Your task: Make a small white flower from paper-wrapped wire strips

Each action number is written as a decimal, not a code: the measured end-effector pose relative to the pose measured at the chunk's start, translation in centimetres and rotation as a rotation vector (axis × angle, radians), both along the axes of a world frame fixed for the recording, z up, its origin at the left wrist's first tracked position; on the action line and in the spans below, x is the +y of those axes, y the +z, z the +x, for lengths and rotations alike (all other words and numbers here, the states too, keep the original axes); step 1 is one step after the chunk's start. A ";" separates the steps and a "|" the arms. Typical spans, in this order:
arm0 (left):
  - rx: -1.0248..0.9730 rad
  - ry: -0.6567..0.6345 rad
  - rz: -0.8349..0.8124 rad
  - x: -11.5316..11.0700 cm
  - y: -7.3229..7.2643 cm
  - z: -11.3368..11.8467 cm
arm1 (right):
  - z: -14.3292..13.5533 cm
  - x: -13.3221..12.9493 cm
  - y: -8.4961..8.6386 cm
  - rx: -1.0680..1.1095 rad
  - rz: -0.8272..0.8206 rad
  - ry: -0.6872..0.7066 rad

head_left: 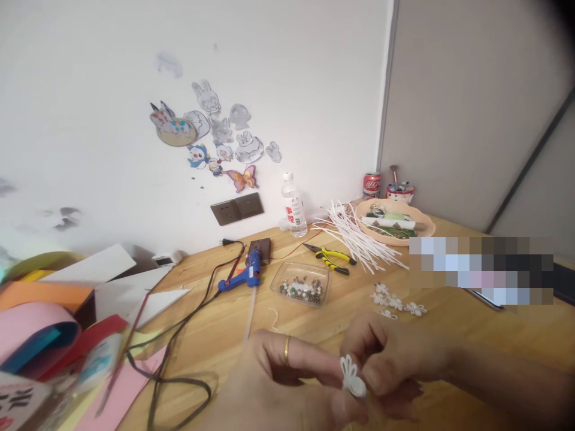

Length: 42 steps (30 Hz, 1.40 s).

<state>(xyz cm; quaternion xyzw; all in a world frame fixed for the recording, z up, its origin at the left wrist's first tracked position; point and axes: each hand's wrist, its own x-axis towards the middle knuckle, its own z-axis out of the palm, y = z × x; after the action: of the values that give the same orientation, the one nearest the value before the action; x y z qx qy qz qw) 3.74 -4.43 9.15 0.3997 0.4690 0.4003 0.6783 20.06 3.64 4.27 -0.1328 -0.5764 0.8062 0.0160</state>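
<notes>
Head cam: my L fingers [317, 361] pinch the white looped pc [354, 385] above the desk [220, 338], R fingers [365, 336] curled just beside it (can't tell if gripping), so best keep pressure light w/o squashing the loops [347, 364].

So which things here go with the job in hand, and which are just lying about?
Seems part of it:
- white looped piece in the fingers
- similar white pieces on the table
- probably the white strips
- perhaps the blue glue gun, pliers and clear tray of beads

Probably just lying about:
- water bottle
- red can
- coloured sheets
</notes>
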 end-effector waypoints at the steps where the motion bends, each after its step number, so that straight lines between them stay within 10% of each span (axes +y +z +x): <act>1: -0.049 -0.010 0.038 0.1 0.1 0.0 | -0.1 -0.1 0.1 0.011 0.032 -0.047; 11: -0.085 0.233 0.233 0.6 -1.4 -0.1 | -0.4 -0.9 1.4 0.046 0.387 -0.549; 21: 0.081 0.395 0.598 -0.3 0.9 -1.5 | 0.0 2.4 0.6 0.021 0.824 -0.912; 28: 0.044 0.447 0.095 1.3 -1.1 -0.6 | -0.1 -0.9 1.5 0.100 0.908 -0.893; 42: 0.045 0.321 0.092 0.8 -1.6 0.0 | -0.4 -2.6 1.3 0.087 0.928 -0.785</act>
<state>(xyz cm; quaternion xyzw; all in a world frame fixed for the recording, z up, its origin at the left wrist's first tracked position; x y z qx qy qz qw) 3.70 -3.58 7.59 0.3591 0.5231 0.5157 0.5758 19.65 1.06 5.59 -0.2816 -0.7744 0.4095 0.3916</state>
